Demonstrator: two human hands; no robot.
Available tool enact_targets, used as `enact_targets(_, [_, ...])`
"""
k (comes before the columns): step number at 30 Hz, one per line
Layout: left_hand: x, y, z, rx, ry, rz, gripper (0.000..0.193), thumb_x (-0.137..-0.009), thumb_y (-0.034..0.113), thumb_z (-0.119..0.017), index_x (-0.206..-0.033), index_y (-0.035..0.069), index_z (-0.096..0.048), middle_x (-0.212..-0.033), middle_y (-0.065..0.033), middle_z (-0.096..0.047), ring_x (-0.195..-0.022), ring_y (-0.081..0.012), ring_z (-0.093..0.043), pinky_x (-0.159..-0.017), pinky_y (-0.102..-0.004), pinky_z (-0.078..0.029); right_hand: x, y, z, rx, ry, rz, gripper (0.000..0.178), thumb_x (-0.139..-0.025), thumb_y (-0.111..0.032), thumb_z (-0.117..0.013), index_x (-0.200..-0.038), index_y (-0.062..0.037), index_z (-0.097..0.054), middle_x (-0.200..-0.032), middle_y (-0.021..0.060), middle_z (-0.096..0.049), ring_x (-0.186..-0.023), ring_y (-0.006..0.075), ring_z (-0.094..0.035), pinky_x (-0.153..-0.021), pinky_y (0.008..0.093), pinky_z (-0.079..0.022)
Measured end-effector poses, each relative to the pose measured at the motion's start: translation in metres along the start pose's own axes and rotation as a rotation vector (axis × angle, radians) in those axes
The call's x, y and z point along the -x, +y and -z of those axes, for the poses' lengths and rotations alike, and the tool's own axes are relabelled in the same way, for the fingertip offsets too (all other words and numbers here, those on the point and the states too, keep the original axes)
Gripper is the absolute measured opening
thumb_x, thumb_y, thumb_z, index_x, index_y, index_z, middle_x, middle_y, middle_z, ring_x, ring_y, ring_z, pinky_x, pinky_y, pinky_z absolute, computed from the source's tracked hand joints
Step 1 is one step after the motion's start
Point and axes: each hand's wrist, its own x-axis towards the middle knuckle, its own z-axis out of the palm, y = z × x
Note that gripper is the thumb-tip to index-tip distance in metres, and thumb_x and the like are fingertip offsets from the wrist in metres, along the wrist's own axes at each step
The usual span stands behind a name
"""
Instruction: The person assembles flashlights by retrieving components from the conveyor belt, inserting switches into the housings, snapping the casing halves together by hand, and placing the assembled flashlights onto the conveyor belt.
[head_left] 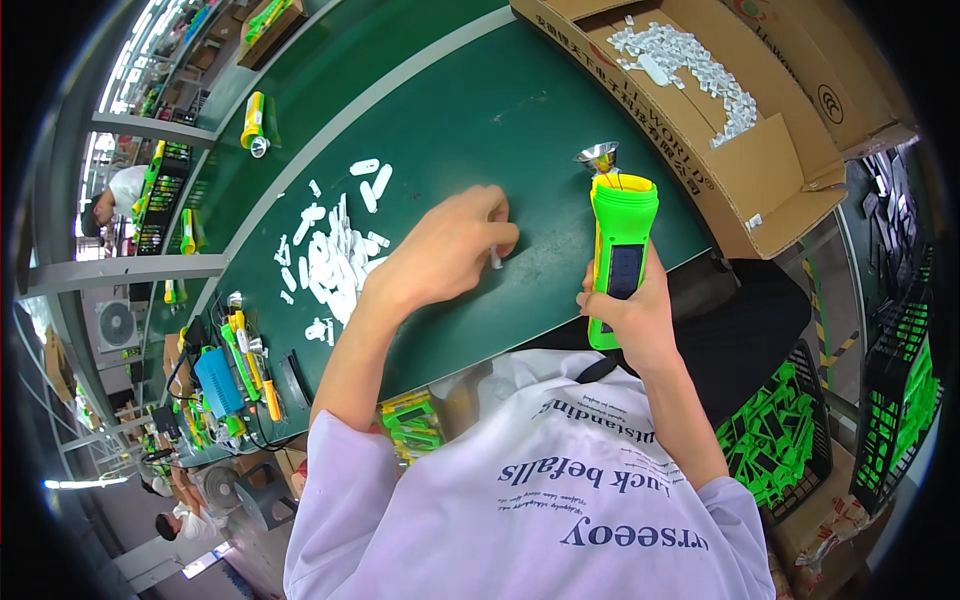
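My right hand [640,310] is wrapped round the lower part of a green and yellow flashlight [627,215], held upright at the table's right side. A dark rectangular panel is set into its side. Its top is uncapped, and a silver cone-shaped reflector [599,157] hangs out beside the rim, with thin wires between. My left hand [455,245] is over the green table, fingers curled together, with a small white plastic piece [496,260] showing at the fingertips. Left of that hand lies a loose heap of white plastic pieces [335,260], mostly elongated.
An open cardboard box [690,150] with many small white pieces stands at the far right. Black crates [775,435] of green parts are low on the right. Tools and a blue box [220,382] crowd the left. Another flashlight [254,122] lies beyond the metal rail. People sit farther left.
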Motion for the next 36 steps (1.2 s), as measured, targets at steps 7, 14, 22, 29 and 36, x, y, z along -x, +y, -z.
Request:
enact_targets(7, [-0.003,0.006,-0.003,0.051,0.087,0.132,0.027,-0.071,-0.005,-0.059,-0.098,0.001,-0.06,-0.105,-0.0166,-0.057,-0.097,-0.0362,-0.059,-0.077,-0.0418,-0.049,0.0,0.002,0.001,-0.013,0.013,0.009,0.049,-0.065,0.002,-0.069,-0.11,-0.0062,-0.052,-0.084,0.0011,-0.057,-0.076,0.0086,-0.055,-0.069,0.0259,-0.047])
enact_targets(14, [-0.011,0.021,-0.016,-0.1,0.007,0.108,0.028,-0.072,-0.002,-0.059,-0.1,0.0,-0.055,-0.089,-0.018,-0.053,-0.089,-0.0382,-0.056,-0.077,-0.0462,-0.046,0.003,-0.003,0.001,-0.08,-0.049,0.022,0.054,-0.065,0.004,-0.069,-0.115,-0.0058,-0.05,-0.086,0.0018,-0.057,-0.077,0.0092,-0.055,-0.071,0.0266,-0.048])
enact_targets(22, [-0.023,0.041,-0.014,0.829,0.252,-0.2,0.033,-0.067,-0.007,-0.069,-0.096,0.002,-0.056,-0.091,-0.0087,-0.058,-0.083,-0.0194,-0.059,-0.074,-0.0317,-0.052,0.004,-0.003,0.011,-0.202,-0.087,-0.039,0.06,-0.064,0.008,-0.068,-0.12,-0.0046,-0.048,-0.087,0.0034,-0.057,-0.077,0.0114,-0.058,-0.069,0.028,-0.05])
enact_targets(29, [-0.038,0.055,-0.034,1.091,0.267,-0.13,0.032,-0.074,-0.005,-0.074,-0.1,0.002,-0.056,-0.093,-0.0056,-0.059,-0.084,-0.0135,-0.062,-0.08,-0.0298,-0.052,0.006,-0.006,0.012,-0.27,-0.104,-0.082,0.067,-0.063,0.011,-0.065,-0.126,-0.0038,-0.045,-0.092,0.0049,-0.057,-0.076,0.0125,-0.06,-0.065,0.029,-0.053])
enact_targets(36, [-0.042,0.064,-0.038,1.093,0.303,0.077,0.03,-0.076,-0.006,-0.073,-0.1,-0.001,-0.056,-0.09,-0.0069,-0.061,-0.079,-0.0124,-0.065,-0.076,-0.0272,-0.055,0.006,-0.001,0.017,-0.252,-0.08,-0.026,0.066,-0.064,0.013,-0.062,-0.125,-0.0033,-0.045,-0.098,0.005,-0.054,-0.084,0.0126,-0.059,-0.065,0.0304,-0.054])
